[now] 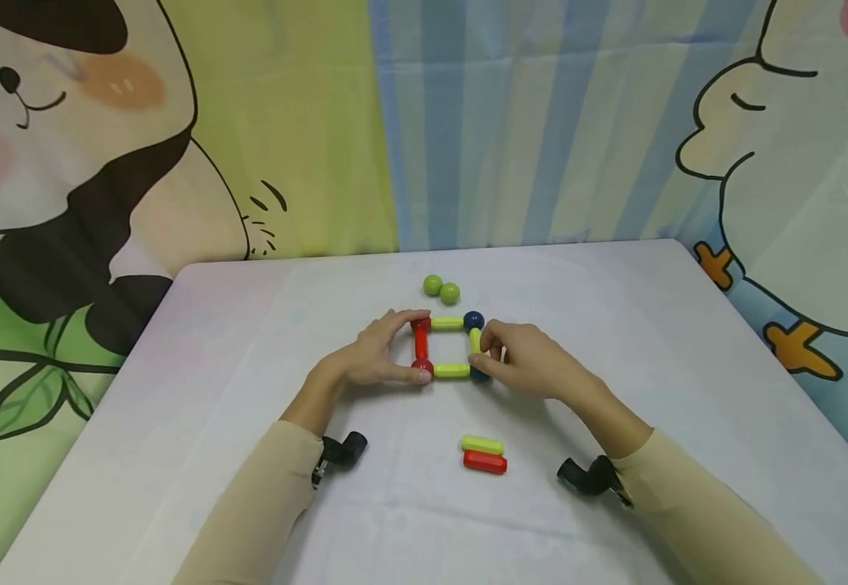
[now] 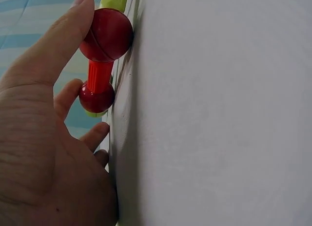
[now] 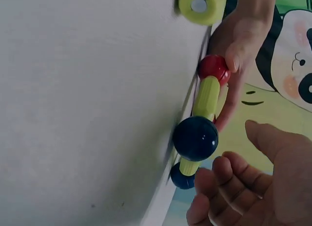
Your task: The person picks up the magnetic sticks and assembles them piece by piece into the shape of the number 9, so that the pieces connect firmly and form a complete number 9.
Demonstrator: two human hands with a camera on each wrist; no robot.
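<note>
Down near the person, a loose green stick [image 1: 482, 444] and a loose red stick [image 1: 485, 462] lie side by side on the white tabletop [image 1: 651, 390]. They are well apart from the hands and touch nothing else.

Farther up, in the middle, sits a small square [image 1: 447, 348] made of sticks and balls. The left hand [image 1: 376, 353] curls around its left side: the thumb is on the near red ball [image 2: 107, 35] and a finger is on the far red ball [image 2: 96, 98], with the red stick [image 2: 99, 76] between them. The right hand [image 1: 530, 357] is at the right side. Its fingers are bent and right by the blue balls [image 3: 195, 138] and the short green stick [image 3: 188, 166], but I cannot tell if they pinch it or only touch it.

I think the square could pop apart if one hand pushes or pulls too hard, because the pieces only stick at the ends. A ball could then roll away.

Behind the square, two green balls [image 1: 441, 288] sit close together, just beyond the far green stick [image 1: 447, 322]. Nothing blocks the hands.
</note>
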